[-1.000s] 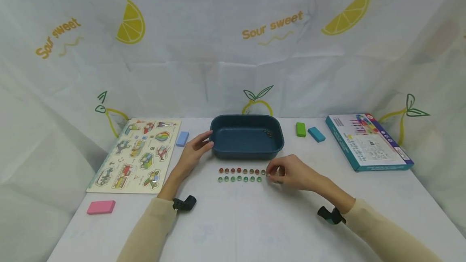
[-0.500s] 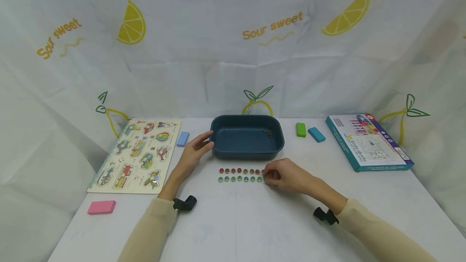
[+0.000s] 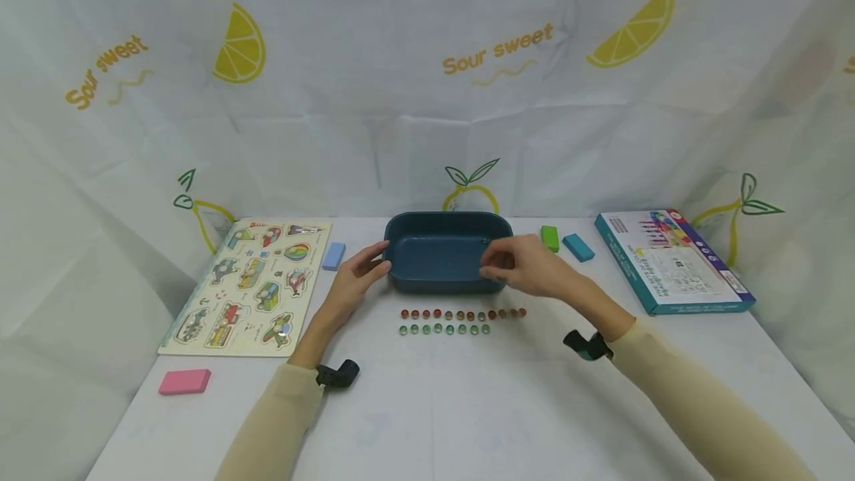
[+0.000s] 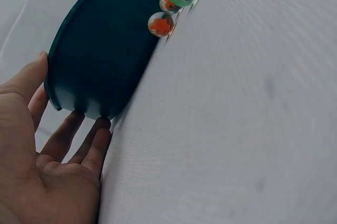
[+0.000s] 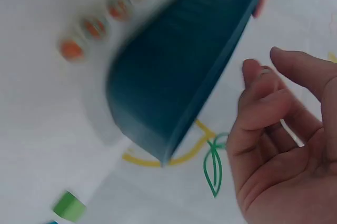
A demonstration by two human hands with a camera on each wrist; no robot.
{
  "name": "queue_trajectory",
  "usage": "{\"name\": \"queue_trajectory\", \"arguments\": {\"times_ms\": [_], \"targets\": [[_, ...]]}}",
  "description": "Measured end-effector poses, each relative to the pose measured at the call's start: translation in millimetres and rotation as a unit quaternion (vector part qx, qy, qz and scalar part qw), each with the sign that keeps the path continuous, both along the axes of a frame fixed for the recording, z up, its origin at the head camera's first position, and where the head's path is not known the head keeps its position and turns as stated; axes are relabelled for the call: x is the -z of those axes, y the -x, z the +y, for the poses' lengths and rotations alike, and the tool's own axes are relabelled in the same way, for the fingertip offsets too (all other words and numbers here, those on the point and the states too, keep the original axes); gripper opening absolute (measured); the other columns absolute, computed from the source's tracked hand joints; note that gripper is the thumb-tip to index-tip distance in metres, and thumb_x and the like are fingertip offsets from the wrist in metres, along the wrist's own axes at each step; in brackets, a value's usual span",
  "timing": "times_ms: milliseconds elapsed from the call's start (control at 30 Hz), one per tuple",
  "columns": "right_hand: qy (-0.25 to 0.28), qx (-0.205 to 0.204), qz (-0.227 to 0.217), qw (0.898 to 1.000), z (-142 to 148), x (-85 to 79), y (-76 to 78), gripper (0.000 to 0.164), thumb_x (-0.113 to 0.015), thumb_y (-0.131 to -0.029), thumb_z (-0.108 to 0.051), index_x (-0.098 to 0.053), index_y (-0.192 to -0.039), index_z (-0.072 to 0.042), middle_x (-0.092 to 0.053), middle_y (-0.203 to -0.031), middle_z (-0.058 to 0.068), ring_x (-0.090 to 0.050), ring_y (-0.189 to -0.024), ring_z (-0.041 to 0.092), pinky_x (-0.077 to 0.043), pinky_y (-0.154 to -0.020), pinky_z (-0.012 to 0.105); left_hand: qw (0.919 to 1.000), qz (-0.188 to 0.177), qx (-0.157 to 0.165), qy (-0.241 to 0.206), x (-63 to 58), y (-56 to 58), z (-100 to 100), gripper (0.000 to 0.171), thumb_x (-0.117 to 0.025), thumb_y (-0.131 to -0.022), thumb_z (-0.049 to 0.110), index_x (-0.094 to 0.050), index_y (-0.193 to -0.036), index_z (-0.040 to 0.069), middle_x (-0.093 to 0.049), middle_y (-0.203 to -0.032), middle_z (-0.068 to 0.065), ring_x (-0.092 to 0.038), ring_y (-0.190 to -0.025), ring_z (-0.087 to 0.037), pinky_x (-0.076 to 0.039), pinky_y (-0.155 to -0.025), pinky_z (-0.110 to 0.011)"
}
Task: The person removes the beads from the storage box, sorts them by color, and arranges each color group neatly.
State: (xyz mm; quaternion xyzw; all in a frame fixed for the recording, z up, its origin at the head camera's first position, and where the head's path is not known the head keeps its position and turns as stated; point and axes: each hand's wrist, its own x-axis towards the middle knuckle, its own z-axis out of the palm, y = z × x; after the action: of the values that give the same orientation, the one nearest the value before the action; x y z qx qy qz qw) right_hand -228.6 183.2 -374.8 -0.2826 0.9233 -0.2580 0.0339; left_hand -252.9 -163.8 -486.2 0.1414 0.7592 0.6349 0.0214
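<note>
A dark teal basin (image 3: 441,258) stands mid-table; a small marble (image 3: 485,241) shows at its right end, beside my fingers. My left hand (image 3: 357,278) touches the basin's left end from outside; in the left wrist view its thumb (image 4: 37,74) meets the rim and its fingertips press the wall. Over the basin's right end hovers my right hand (image 3: 531,266), fingers bent, thumb and forefinger apart, nothing visible between them. Before the basin lie a row of orange-red marbles (image 3: 426,314) and, nearer me, a shorter row of green marbles (image 3: 438,329).
On the left are a picture puzzle board (image 3: 250,280), a light blue block (image 3: 334,256) and a pink block (image 3: 185,381). To the right sit a green block (image 3: 550,238), a blue block (image 3: 578,247) and a flat box (image 3: 675,262). A printed curtain (image 3: 347,147) hangs behind.
My right hand has let go of a green marble at the right end of the green row, then risen and moved away from me over the basin. My left hand stays put.
</note>
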Motion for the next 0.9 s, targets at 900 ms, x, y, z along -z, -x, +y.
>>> {"name": "queue_trajectory", "arguments": {"times_ms": [900], "targets": [[-0.314, 0.110, 0.012, 0.943, -59, 19.2, 107.8, 0.018, -0.055, -0.105, -0.004, -0.070, -0.114, 0.000, -0.074, -0.118, 0.019, -0.072, -0.103, 0.033, -0.064, -0.089, 0.053, 1.0000, -0.004, 0.002, -0.005, 1.2, 1.0, -1, 0.053, -0.068, -0.105, 0.022, -0.054, -0.156, 0.015, -0.049, -0.166, -0.009, -0.050, -0.152, -0.036, -0.041, -0.126, -0.052]]}}
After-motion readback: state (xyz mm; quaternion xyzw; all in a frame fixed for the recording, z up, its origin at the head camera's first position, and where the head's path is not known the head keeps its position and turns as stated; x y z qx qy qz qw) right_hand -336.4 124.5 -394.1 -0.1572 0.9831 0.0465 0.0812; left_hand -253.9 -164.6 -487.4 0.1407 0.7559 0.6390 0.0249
